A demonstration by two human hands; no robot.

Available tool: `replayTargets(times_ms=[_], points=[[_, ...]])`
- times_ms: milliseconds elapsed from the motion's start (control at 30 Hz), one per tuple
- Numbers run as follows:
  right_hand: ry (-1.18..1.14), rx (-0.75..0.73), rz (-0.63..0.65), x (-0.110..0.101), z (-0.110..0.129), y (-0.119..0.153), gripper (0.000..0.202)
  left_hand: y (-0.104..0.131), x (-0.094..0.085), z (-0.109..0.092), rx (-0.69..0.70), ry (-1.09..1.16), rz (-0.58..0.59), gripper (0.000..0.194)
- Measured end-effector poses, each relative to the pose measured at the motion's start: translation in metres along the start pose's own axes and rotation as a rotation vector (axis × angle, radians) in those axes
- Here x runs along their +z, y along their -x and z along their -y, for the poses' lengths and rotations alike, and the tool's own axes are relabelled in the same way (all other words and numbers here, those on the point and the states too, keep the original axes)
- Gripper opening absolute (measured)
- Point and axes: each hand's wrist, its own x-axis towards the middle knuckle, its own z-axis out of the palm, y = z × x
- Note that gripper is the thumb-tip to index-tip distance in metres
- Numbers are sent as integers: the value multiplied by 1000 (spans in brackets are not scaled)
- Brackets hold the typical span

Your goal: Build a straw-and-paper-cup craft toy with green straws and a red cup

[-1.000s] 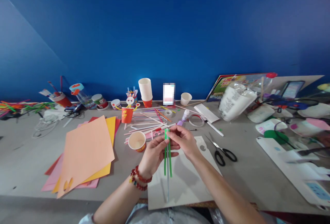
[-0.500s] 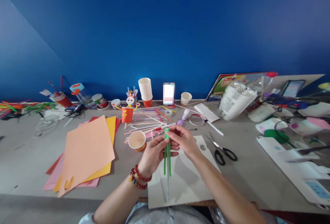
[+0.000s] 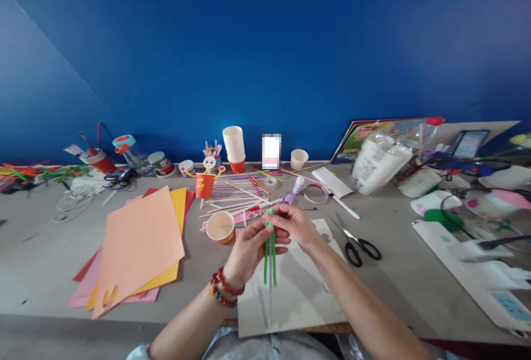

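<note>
Green strips (image 3: pixel 274 266) hang down in front of me, their upper ends pinched between my fingers. My left hand (image 3: pixel 254 241), with red beads at the wrist, is closed on them a little below the top. My right hand (image 3: pixel 295 224) pinches the same strips at the top, its fingers close to my left fingertips. A thin pale stick (image 3: pixel 270 307) runs down between the strips; its upper part is hidden by my fingers. Beneath the hands lies a white sheet (image 3: pixel 302 293) with a hole near its upper right corner.
Black-handled scissors (image 3: pixel 359 241) lie right of the sheet, and an open paper cup (image 3: pixel 220 227) stands to the left. Coloured papers (image 3: pixel 141 244) are stacked further left. Straws (image 3: pixel 232 188) and a rabbit-decorated red cup (image 3: pixel 204 185) are behind. A power strip (image 3: pixel 464 277) lies far right.
The upper ends of the green strips sit slightly lower and closer together. Both hands keep nearly the same place and hold.
</note>
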Motion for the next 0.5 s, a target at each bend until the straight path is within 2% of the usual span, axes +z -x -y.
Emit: replayTargets(times_ms=[267, 500], points=[[92, -69, -45, 0, -2, -1, 33, 1, -3, 1, 13, -21, 30, 29], [-46, -34, 21, 2, -10, -1, 31, 4, 1, 2, 46, -33, 29, 30]])
